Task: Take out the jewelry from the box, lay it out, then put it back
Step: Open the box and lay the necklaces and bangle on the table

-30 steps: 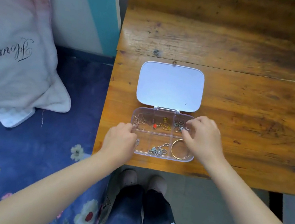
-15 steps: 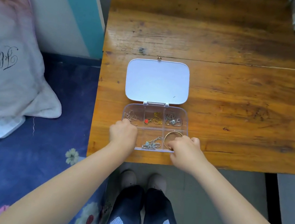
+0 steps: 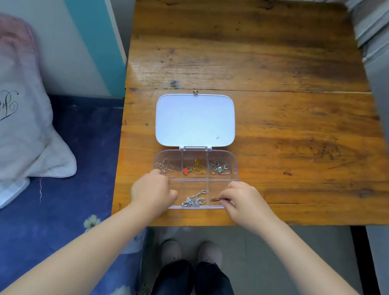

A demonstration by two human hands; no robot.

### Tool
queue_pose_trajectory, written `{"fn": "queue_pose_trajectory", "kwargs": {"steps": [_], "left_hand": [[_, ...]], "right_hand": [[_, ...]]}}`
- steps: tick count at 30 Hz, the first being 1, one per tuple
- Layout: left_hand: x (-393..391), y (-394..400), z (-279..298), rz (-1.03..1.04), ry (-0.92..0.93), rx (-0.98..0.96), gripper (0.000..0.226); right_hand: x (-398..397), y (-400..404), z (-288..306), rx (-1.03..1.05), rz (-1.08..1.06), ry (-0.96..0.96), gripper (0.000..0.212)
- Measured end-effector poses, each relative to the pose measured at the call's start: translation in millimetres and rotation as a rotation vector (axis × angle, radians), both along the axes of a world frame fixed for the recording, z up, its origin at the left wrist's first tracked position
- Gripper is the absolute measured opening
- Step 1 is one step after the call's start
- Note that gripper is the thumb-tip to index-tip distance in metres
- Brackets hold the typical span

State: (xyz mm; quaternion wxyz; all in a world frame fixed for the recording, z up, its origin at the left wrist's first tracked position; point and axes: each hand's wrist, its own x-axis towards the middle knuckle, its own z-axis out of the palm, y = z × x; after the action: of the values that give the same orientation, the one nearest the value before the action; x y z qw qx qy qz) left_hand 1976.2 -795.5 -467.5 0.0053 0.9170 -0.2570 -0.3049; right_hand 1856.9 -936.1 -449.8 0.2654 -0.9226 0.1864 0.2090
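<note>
- Since half a second ago, your right hand has tipped the gold bangle up on edge, pinching it in the near-right compartment.
- Your left hand, fingers curled, grips the clear box at its near-left corner.
- Far row: a pale chain, a gold chain with red pendant, a silver chain.
- Near-middle: another silver chain.
- White lid lies open on the bench.

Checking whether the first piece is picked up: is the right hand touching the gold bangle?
Touching. The head view shows the right hand pinching the gold bangle, tilted up in the box's near-right compartment.
</note>
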Motion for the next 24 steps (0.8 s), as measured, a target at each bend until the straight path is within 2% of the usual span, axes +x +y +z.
{"fn": "queue_pose_trajectory", "kwargs": {"steps": [4,6,9,12,18,20,22,24], "left_hand": [[2.1,1.2,21.7,0.168,0.128,-0.337,0.043],[-0.2,-2.0,39.7,0.211,0.207,-0.483,0.041],[-4.2,-13.0,62.7,0.275,0.268,-0.641,0.026],[-6.4,-36.4,83.0,0.241,0.254,-0.695,0.023],[-9.7,-110.1,119.7,0.158,0.195,-0.768,0.043],[-10.7,-140.5,125.5,0.149,0.199,-0.814,0.032],[-12.0,-173.7,127.5,0.15,0.211,-0.83,0.012],[-12.0,-209.4,123.6,0.175,0.174,-0.819,0.016]], "right_hand": [[-1.1,-5.7,17.3,0.069,-0.159,-0.124,0.023],[-4.9,-12.2,32.4,0.095,-0.248,-0.207,0.02],[-13.7,-28.1,58.0,0.099,-0.331,-0.287,0.018],[-21.9,-51.8,82.2,0.05,-0.376,-0.32,0.018],[-33.5,-120.3,115.2,-0.069,-0.439,-0.356,0.022],[-34.8,-149.4,120.2,-0.091,-0.45,-0.35,0.024],[-34.9,-182.3,120.9,-0.097,-0.457,-0.327,0.025],[-31.9,-217.7,117.0,-0.085,-0.454,-0.307,0.024]]}}
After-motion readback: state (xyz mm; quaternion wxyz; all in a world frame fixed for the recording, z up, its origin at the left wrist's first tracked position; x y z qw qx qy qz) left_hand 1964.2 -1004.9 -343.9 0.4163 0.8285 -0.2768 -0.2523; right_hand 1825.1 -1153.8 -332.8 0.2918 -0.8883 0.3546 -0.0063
